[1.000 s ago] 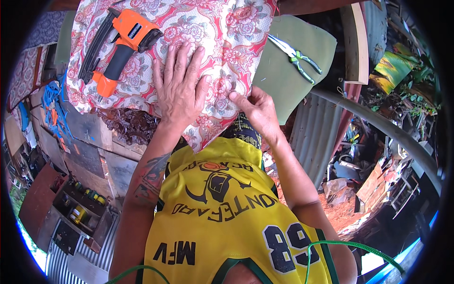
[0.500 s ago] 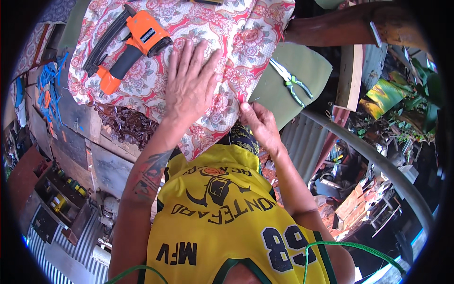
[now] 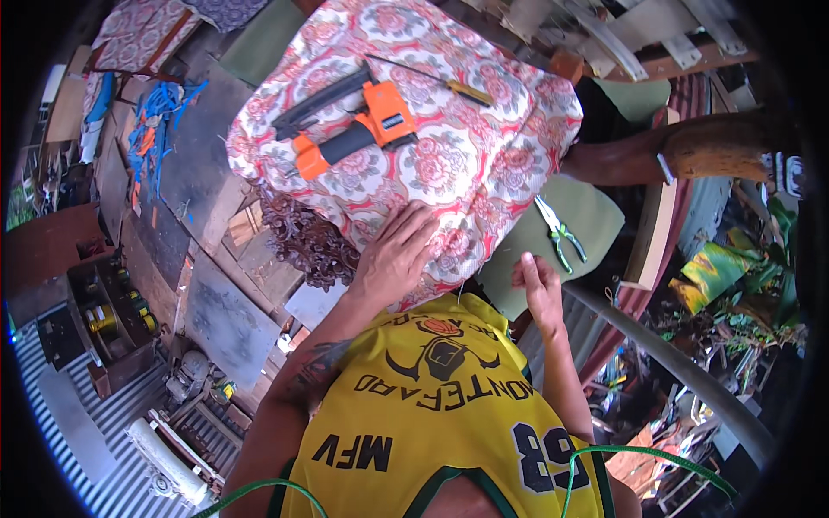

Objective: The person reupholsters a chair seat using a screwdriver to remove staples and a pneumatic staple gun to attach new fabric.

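My left hand point(image 3: 397, 250) lies flat on the red and white floral fabric point(image 3: 440, 155), near its lower edge, fingers stretched out. My right hand point(image 3: 535, 285) is closed just right of the fabric's edge, thumb raised and fingers curled; what it holds, if anything, I cannot make out. Pliers with green and black handles point(image 3: 570, 246) lie beside it on an olive-green padded piece point(image 3: 596, 211). On the fabric rest an orange and black pneumatic nail or staple gun point(image 3: 345, 142) and a yellow-handled screwdriver point(image 3: 466, 91). Dark carved wood point(image 3: 306, 237) shows under the fabric.
A wooden beam point(image 3: 717, 147) crosses at the right, above a grey pipe point(image 3: 673, 363) and plants point(image 3: 725, 276). Blue straps point(image 3: 164, 129) lie among boards at upper left. A box of yellow rolls point(image 3: 112, 319) and corrugated metal point(image 3: 60, 388) are at lower left.
The view has shifted, revealing more of the fabric and screwdriver. My right hand has come away from the fabric's edge, which it was gripping; my left hand is now lower on the fabric.
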`<state>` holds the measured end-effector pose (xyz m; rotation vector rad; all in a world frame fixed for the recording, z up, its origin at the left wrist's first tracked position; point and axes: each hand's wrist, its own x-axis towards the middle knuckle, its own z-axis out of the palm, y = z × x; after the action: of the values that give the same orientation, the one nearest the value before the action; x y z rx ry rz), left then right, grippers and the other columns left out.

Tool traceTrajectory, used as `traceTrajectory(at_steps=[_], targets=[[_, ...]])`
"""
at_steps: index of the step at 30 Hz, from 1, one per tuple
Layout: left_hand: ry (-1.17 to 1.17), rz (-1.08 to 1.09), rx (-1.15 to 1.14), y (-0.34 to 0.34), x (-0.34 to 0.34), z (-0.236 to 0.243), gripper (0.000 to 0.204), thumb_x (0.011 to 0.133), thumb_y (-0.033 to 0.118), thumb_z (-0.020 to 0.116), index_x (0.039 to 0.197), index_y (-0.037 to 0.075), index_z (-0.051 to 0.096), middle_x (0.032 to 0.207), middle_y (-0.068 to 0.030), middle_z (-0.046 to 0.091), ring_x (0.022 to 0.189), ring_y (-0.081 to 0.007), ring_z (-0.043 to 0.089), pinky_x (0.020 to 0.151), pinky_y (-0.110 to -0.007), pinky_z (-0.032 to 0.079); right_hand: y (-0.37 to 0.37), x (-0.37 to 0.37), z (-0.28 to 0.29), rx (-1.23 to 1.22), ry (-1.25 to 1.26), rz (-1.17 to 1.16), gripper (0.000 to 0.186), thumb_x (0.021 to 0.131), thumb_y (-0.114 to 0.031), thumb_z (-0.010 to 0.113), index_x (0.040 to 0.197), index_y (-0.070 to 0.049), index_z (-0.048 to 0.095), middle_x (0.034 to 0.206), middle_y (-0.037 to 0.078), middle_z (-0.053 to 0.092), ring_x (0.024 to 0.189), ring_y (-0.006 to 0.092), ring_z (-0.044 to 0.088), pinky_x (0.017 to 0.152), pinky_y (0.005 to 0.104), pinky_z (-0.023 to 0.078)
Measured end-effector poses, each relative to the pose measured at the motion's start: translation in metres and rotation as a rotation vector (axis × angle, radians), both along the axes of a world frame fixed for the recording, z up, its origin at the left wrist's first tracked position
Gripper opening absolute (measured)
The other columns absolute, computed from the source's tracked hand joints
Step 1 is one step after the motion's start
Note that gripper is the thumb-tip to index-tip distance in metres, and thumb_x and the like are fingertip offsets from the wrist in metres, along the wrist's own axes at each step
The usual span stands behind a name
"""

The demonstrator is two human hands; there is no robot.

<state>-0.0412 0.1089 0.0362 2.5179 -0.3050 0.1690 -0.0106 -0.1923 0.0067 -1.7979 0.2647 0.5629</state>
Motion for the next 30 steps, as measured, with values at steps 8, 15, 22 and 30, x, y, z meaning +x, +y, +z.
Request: traceTrajectory(at_steps=[8, 15, 22, 30], targets=[[-0.068, 0.347, -0.221, 0.028, -0.032, 0.021, 0.022, 0.098, 0.013, 0.068, 0.118, 0.006, 0.074, 0.107, -0.0145, 0.077, 0.091, -0.0313, 0.076, 0.078, -0.040, 0.061, 0.010, 0.002, 0.022, -0.118, -0.153, 0.107, 0.049, 0.109, -0.043, 0.058, 0.092, 0.003, 0.065, 0.077, 0.004, 0.062, 0.071, 0.0121, 0.057, 0.069, 0.0285, 0.049], [-0.262, 0.750, -0.308, 0.100, -0.027, 0.007, 0.018, 0.099, 0.014, 0.069, 0.114, 0.007, 0.077, 0.101, -0.0157, 0.078, 0.084, -0.0287, 0.078, 0.075, -0.037, 0.060, 0.019, -0.013, 0.027, -0.300, -0.265, 0.248, 0.047, 0.108, -0.039, 0.061, 0.093, 0.005, 0.064, 0.078, 0.006, 0.065, 0.073, 0.0138, 0.059, 0.069, 0.0320, 0.051], [-0.407, 1.084, -0.396, 0.271, 0.092, 0.006, 0.025, 0.099, 0.026, 0.069, 0.114, 0.007, 0.078, 0.100, -0.0196, 0.077, 0.093, -0.0334, 0.077, 0.083, -0.038, 0.058, 0.017, -0.051, 0.035, -0.445, -0.557, 0.397, 0.036, 0.106, -0.027, 0.062, 0.087, 0.004, 0.064, 0.076, 0.022, 0.066, 0.066, 0.0393, 0.064, 0.063, 0.0437, 0.050], [0.092, 0.722, -0.156, 0.337, 0.271, -0.033, 0.029, 0.091, 0.036, 0.072, 0.111, 0.018, 0.081, 0.113, -0.0128, 0.077, 0.107, -0.0352, 0.073, 0.094, -0.045, 0.057, 0.011, -0.111, 0.062, -0.751, -0.348, 0.306, 0.038, 0.103, -0.035, 0.063, 0.086, -0.001, 0.065, 0.086, 0.025, 0.068, 0.083, 0.0488, 0.066, 0.071, 0.0541, 0.053]])
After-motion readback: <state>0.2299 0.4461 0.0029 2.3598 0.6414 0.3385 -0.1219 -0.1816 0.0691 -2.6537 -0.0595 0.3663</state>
